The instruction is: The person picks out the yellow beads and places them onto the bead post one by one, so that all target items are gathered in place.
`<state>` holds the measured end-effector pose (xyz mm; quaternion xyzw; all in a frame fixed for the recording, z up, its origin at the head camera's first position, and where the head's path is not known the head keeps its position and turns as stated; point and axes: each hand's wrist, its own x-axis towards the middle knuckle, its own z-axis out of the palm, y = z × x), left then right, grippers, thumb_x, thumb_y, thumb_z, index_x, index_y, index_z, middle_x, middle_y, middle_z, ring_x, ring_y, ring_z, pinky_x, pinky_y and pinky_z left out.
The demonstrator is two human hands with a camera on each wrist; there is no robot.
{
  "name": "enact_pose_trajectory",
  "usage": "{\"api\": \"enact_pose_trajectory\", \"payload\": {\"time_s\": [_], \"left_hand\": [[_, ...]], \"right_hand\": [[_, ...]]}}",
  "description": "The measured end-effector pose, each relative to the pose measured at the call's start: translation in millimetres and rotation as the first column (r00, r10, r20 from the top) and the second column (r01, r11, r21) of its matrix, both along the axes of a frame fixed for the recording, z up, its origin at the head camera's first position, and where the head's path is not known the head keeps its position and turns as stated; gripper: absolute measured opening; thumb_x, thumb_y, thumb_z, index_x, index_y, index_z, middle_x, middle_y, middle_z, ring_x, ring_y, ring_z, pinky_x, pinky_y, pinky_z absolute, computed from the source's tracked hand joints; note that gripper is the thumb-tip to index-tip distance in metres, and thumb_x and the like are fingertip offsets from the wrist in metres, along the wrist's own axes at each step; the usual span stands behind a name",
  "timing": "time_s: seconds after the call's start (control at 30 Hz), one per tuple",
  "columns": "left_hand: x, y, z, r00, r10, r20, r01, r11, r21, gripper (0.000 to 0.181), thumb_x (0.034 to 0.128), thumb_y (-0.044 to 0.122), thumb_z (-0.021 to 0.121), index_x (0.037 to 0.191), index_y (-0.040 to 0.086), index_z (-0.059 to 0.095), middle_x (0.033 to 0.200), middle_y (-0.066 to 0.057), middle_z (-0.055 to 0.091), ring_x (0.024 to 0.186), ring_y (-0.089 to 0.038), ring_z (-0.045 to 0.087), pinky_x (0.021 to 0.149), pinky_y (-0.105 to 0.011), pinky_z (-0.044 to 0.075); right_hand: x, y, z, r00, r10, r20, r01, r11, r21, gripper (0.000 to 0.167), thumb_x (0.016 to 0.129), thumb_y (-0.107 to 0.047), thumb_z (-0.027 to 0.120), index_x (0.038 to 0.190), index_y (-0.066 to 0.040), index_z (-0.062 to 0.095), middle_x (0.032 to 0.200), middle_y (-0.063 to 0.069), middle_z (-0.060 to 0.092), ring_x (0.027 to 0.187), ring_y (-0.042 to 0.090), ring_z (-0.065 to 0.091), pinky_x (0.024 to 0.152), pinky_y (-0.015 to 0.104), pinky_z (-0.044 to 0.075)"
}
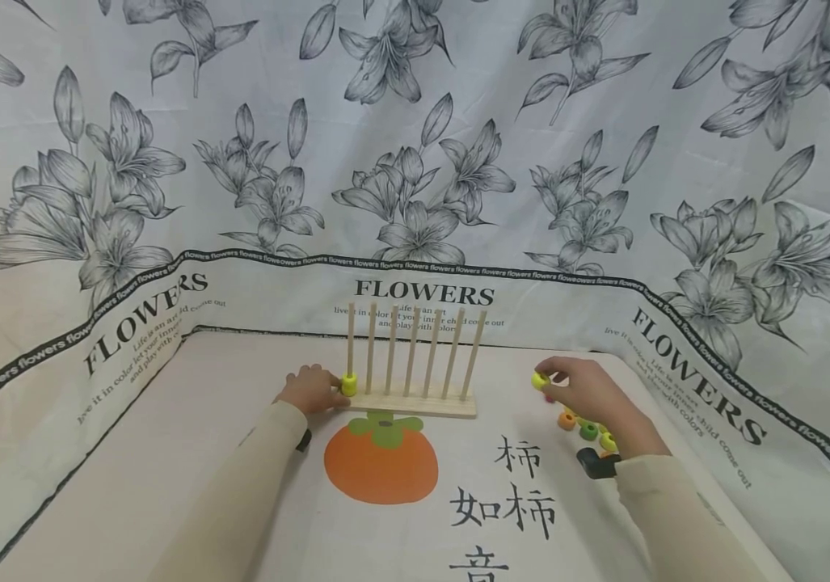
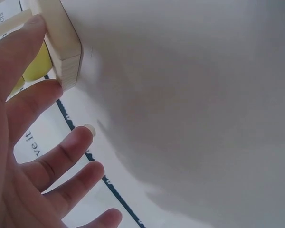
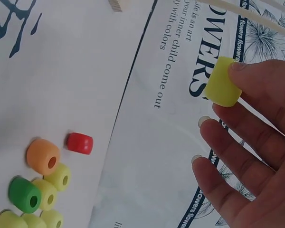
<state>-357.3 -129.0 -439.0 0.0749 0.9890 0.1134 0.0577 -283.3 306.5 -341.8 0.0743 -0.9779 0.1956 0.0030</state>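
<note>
A wooden peg rack with several upright dowels stands on the table. Yellow beads are threaded low on its leftmost peg. My left hand holds the rack's left end, thumb and index finger on the base, the other fingers spread apart. Off to the right of the rack, my right hand pinches a yellow bead between thumb and index finger, raised above the table. Below that hand lie loose beads: a red one, an orange one, a green one and several yellow ones.
A printed persimmon and black characters mark the pale tabletop in front of the rack. Floral cloth hangs behind and along both sides. Dark wrist-worn pieces sit by the sleeves.
</note>
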Motion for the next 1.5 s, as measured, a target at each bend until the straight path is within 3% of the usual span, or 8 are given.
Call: {"api": "enact_pose_trajectory", "payload": {"time_s": [0.17, 0.43, 0.6, 0.73, 0.83, 1.07, 1.5], "left_hand": [[0.4, -0.8, 0.5, 1.000, 0.008, 0.000, -0.008, 1.000, 0.008, 0.052, 0.0842, 0.050, 0.068, 0.125, 0.017, 0.067, 0.115, -0.012, 0.059, 0.109, -0.032, 0.049, 0.100, -0.059, 0.037], [1.9, -0.8, 3.4, 1.000, 0.001, -0.007, -0.001, 1.000, 0.007, 0.052, 0.0837, 0.049, 0.069, 0.124, 0.017, 0.067, 0.114, -0.012, 0.060, 0.108, -0.032, 0.050, 0.099, -0.058, 0.037], [1.2, -0.6, 4.4, 1.000, 0.003, -0.005, -0.003, 1.000, 0.021, 0.052, 0.0835, 0.049, 0.069, 0.124, 0.017, 0.067, 0.117, -0.013, 0.060, 0.110, -0.033, 0.049, 0.099, -0.059, 0.037], [-0.3, -0.5, 3.5, 1.000, 0.010, -0.001, -0.010, 1.000, 0.026, 0.053, 0.0837, 0.049, 0.069, 0.125, 0.017, 0.067, 0.120, -0.013, 0.059, 0.112, -0.033, 0.049, 0.099, -0.058, 0.036], [-2.0, -0.9, 1.6, 1.000, 0.012, 0.001, -0.012, 1.000, 0.025, 0.053, 0.0839, 0.049, 0.069, 0.126, 0.017, 0.066, 0.120, -0.013, 0.059, 0.112, -0.034, 0.049, 0.099, -0.058, 0.037], [-4.4, -2.4, -2.1, 1.000, 0.004, -0.011, -0.003, 1.000, 0.020, 0.054, 0.0831, 0.051, 0.069, 0.125, 0.018, 0.067, 0.119, -0.013, 0.059, 0.112, -0.034, 0.049, 0.099, -0.060, 0.037], [3.6, 0.1, 4.5, 1.000, 0.013, 0.005, -0.013, 1.000, 0.017, 0.055, 0.0829, 0.051, 0.069, 0.125, 0.016, 0.067, 0.120, -0.014, 0.060, 0.111, -0.033, 0.050, 0.099, -0.059, 0.037]], "right_hand": [[-3.2, -7.9, 2.6, 1.000, 0.011, -0.015, -0.012, 1.000, -0.017, 0.037, 0.091, -0.024, 0.065, 0.127, -0.013, 0.061, 0.117, 0.011, 0.064, 0.081, 0.015, 0.065, 0.077, 0.039, 0.053], [-9.2, -18.6, 8.6, 1.000, 0.003, -0.021, -0.003, 1.000, -0.011, 0.043, 0.089, -0.026, 0.068, 0.128, -0.011, 0.061, 0.123, 0.015, 0.062, 0.082, 0.018, 0.063, 0.082, 0.043, 0.053], [-11.0, -24.9, 14.2, 1.000, 0.009, -0.003, -0.009, 0.999, -0.043, 0.044, 0.088, -0.029, 0.069, 0.128, -0.011, 0.061, 0.126, 0.016, 0.059, 0.072, 0.018, 0.063, 0.074, 0.037, 0.053], [-12.0, -29.3, 17.3, 0.999, 0.037, -0.033, -0.038, 0.999, -0.033, 0.042, 0.087, -0.032, 0.069, 0.125, -0.014, 0.062, 0.124, 0.013, 0.061, 0.093, 0.026, 0.064, 0.080, 0.041, 0.053], [-12.8, -32.7, 19.4, 0.997, 0.051, -0.054, -0.053, 0.998, -0.021, 0.041, 0.087, -0.033, 0.069, 0.123, -0.016, 0.063, 0.121, 0.010, 0.062, 0.114, 0.031, 0.056, 0.087, 0.046, 0.052], [-14.6, -41.9, 25.1, 0.994, 0.079, -0.075, -0.081, 0.996, -0.029, 0.038, 0.088, -0.032, 0.069, 0.122, -0.016, 0.064, 0.117, 0.008, 0.064, 0.110, 0.029, 0.057, 0.085, 0.045, 0.052], [-20.3, -68.1, 36.8, 0.970, 0.178, -0.169, -0.178, 0.984, 0.015, 0.035, 0.090, -0.027, 0.066, 0.122, -0.013, 0.066, 0.117, 0.007, 0.067, 0.108, 0.027, 0.060, 0.087, 0.046, 0.052]]}}
